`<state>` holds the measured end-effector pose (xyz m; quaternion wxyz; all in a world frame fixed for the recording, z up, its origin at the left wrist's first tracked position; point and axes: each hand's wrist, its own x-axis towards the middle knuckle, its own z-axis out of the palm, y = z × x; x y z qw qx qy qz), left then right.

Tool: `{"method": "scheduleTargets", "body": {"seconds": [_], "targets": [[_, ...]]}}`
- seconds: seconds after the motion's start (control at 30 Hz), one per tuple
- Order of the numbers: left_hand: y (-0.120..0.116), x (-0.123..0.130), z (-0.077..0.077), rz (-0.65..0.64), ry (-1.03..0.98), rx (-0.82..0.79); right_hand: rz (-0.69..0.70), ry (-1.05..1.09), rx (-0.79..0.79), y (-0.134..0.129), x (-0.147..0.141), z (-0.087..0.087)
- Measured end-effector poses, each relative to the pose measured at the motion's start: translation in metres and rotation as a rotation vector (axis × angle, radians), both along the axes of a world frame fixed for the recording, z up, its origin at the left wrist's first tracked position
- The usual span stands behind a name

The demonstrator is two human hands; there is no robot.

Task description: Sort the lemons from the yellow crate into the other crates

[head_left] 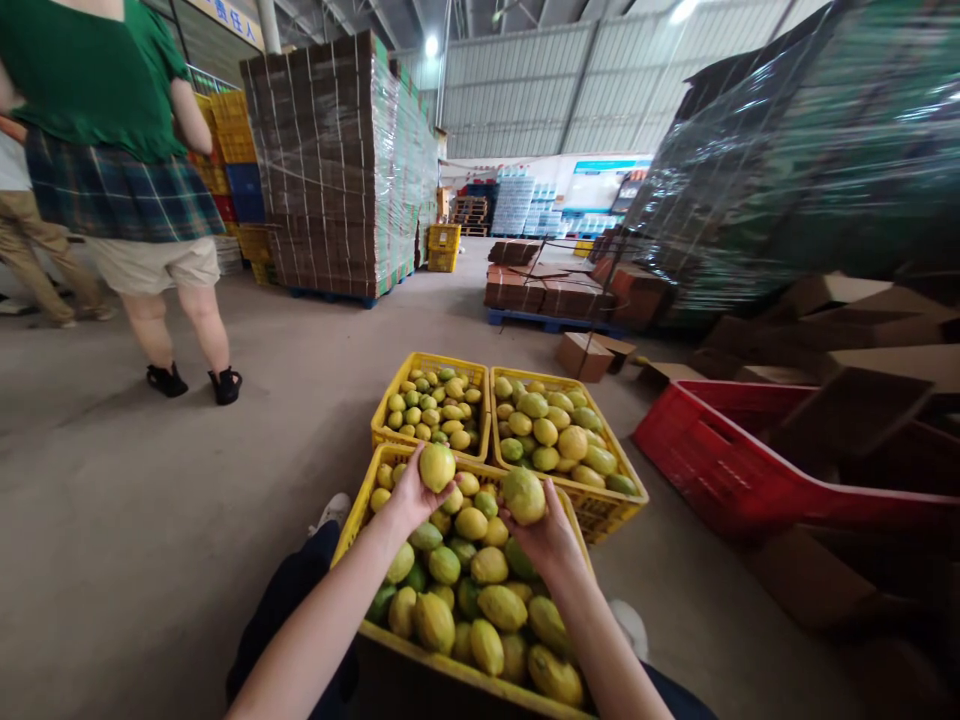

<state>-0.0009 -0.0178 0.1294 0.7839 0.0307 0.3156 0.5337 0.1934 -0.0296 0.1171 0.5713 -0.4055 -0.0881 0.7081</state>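
My left hand (411, 497) holds a yellow lemon (437, 466) up over the near yellow crate (352, 520), which is full of yellow-green lemons. My right hand (547, 535) grips a second, greener lemon (523, 495) just beside it. Both hands hover above the fruit pile. Beyond stand two more yellow crates: the left crate (390, 400) with small lemons, the right crate (630, 490) with larger ones.
A red crate (720, 470) with cardboard lies to the right. Loose cardboard boxes (583, 355) sit on the concrete floor. A person in a green top (120, 120) stands far left. Wrapped pallet stacks (337, 160) rise behind.
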Motion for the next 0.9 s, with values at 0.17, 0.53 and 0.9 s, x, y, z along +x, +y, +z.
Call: {"method": "scheduleTargets", "body": {"seconds": [0.17, 0.53, 0.9], "targets": [[0.000, -0.013, 0.001, 0.037, -0.004, -0.068, -0.019, -0.019, 0.032, -0.005, -0.002, 0.008], [0.003, -0.027, -0.019, 0.081, -0.033, 0.030, -0.002, 0.050, 0.006, 0.000, 0.001, -0.008], [-0.003, 0.014, -0.003, -0.053, -0.035, -0.062, 0.059, -0.062, 0.033, -0.009, -0.006, -0.003]]}}
